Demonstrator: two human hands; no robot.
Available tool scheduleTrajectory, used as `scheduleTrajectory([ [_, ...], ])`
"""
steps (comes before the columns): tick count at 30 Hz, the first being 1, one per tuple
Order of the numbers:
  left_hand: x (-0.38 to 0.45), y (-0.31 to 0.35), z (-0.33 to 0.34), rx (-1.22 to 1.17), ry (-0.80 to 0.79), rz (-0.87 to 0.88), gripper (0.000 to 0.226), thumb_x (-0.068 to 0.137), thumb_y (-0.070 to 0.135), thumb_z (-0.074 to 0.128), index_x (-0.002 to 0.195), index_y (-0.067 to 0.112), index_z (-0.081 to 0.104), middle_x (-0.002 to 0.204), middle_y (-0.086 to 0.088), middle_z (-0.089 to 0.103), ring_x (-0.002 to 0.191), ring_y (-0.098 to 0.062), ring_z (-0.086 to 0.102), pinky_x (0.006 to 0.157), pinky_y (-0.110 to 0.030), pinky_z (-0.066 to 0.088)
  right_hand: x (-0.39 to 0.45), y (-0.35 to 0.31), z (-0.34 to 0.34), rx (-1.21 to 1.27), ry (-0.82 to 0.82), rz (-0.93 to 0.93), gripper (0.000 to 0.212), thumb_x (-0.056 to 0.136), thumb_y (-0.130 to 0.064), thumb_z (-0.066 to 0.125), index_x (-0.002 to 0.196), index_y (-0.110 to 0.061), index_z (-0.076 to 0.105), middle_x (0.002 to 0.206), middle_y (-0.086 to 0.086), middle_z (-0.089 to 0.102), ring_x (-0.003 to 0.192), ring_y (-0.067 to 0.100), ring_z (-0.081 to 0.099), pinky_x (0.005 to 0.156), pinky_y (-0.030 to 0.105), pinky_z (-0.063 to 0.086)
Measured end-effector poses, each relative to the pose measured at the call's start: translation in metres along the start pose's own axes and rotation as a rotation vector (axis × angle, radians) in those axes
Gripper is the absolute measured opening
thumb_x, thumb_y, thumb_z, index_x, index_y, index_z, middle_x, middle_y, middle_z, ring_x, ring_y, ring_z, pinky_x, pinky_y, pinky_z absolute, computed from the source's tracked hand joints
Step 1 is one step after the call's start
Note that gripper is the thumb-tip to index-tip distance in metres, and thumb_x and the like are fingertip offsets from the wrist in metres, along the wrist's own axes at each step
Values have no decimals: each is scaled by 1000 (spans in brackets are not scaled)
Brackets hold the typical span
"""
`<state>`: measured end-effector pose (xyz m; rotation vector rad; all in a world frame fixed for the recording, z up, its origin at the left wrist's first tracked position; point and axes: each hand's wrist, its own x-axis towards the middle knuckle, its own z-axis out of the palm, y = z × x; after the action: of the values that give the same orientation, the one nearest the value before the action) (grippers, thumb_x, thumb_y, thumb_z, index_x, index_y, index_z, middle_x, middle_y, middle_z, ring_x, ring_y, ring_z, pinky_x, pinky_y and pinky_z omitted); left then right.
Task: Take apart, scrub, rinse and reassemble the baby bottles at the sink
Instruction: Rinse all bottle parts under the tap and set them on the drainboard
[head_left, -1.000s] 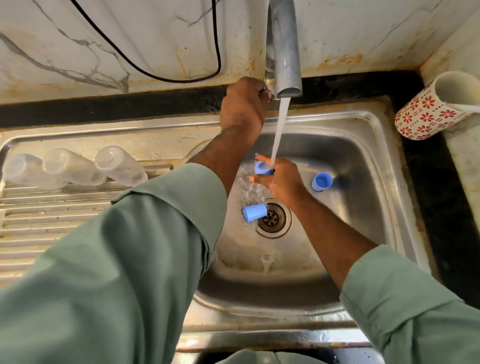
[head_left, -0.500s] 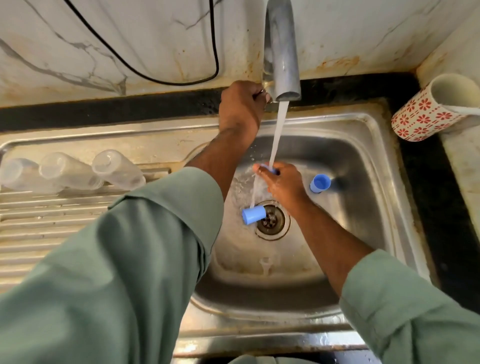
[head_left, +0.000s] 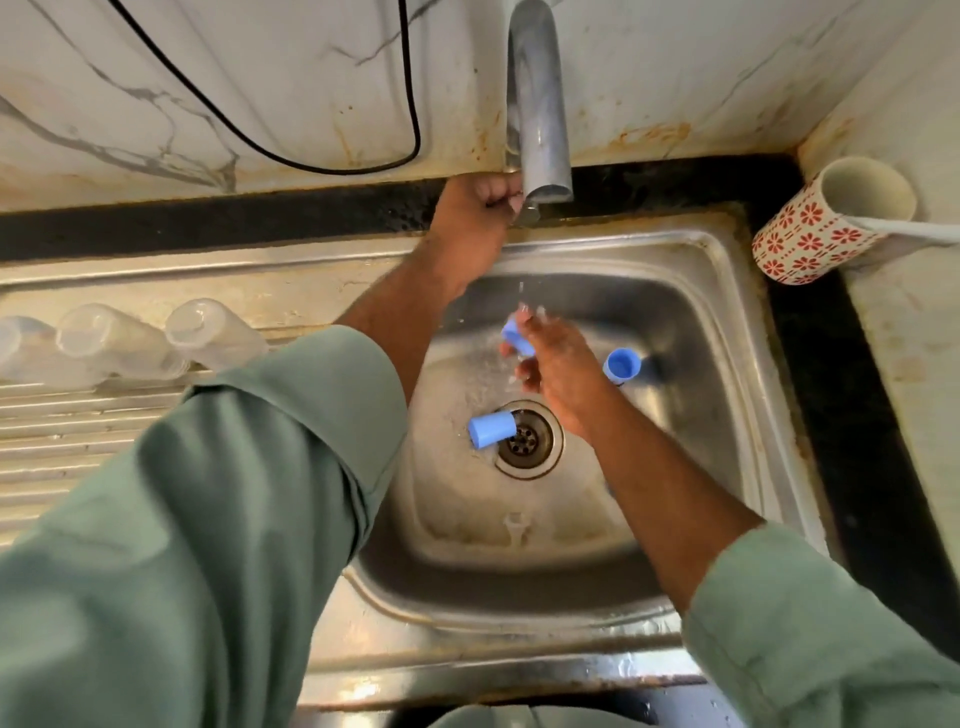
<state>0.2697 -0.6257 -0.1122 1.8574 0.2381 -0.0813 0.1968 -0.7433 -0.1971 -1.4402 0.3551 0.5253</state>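
My left hand (head_left: 480, 218) grips the tap handle (head_left: 524, 210) just under the steel spout (head_left: 540, 119). Only a few drops fall from the spout. My right hand (head_left: 558, 364) holds a blue bottle cap (head_left: 514, 335) over the sink basin (head_left: 691, 364). A second blue cap (head_left: 491, 430) lies on its side beside the drain (head_left: 527, 439). A third blue cap (head_left: 622, 365) stands at the right of the basin. Three clear bottle bodies (head_left: 119, 338) lie on the ribbed drainboard (head_left: 62, 441) at the left.
A white mug with red flowers (head_left: 826, 223) lies tilted on the black counter at the right corner. A black cable (head_left: 332, 166) hangs along the marble wall behind the sink.
The stream of water from the tap has stopped; only drops fall now. My left hand stays on the tap handle. My right hand still holds the blue cap.
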Motion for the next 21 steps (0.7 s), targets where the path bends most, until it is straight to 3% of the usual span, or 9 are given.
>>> scheduleTrajectory([
  [2,-8,-6,-4,147,-87,22,15,97,3,53,97,14,63,85,3,57,71,5,50,71,-15,41,-1,1,-2,-103,112,-162,15,95,-33,61,93,-19,67,76,-1,63,57,8,48,51,18,40],
  [4,-16,-25,-4,299,-52,27,28,97,4,50,121,11,62,106,0,62,94,-8,58,83,-16,42,8,6,-13,-241,129,-289,9,95,-29,62,92,-21,63,79,-2,61,61,2,53,57,17,43],
  [7,-45,-68,1,585,-112,-111,37,97,10,50,133,13,58,132,-11,59,122,-26,55,104,-30,42,17,32,-34,-885,19,72,29,89,-44,65,90,-16,59,88,5,61,80,17,59,69,26,43],
  [9,-68,-95,5,796,-295,-207,46,96,16,55,141,14,50,145,-10,49,134,-26,45,111,-30,32,17,30,-41,-912,158,-53,35,86,-46,69,101,-15,63,93,5,62,90,23,60,74,29,42],
  [13,-112,-120,11,898,-343,-291,51,92,24,60,141,16,49,143,-11,48,130,-30,46,109,-38,38,-12,9,-40,-787,336,-520,36,89,-28,70,119,-13,59,102,-3,59,94,12,54,82,22,41],
  [14,-119,-121,12,932,-332,-276,49,92,24,60,139,15,51,139,-11,51,126,-31,49,106,-40,41,-12,18,-41,-868,300,-516,33,89,-25,69,118,-12,59,105,-2,60,97,13,54,85,23,43],
  [17,-143,-120,9,972,-290,-238,44,91,25,61,133,14,54,129,-11,55,117,-31,54,96,-40,47,-17,57,-53,-1268,15,-91,21,88,-23,64,105,-13,59,115,9,63,106,30,61,87,32,48],
  [18,-149,-120,7,968,-263,-213,44,92,25,61,133,13,54,128,-10,55,116,-31,55,96,-40,47,-18,60,-54,-1254,48,-102,20,88,-24,65,103,-14,58,114,9,62,103,30,60,85,31,46],
  [21,-173,-116,-13,896,-168,-164,46,92,23,60,136,12,53,132,-10,54,119,-30,54,100,-43,45,-28,49,-51,-904,261,-468,30,87,-19,71,114,-8,61,111,6,54,95,19,55,83,23,40],
])
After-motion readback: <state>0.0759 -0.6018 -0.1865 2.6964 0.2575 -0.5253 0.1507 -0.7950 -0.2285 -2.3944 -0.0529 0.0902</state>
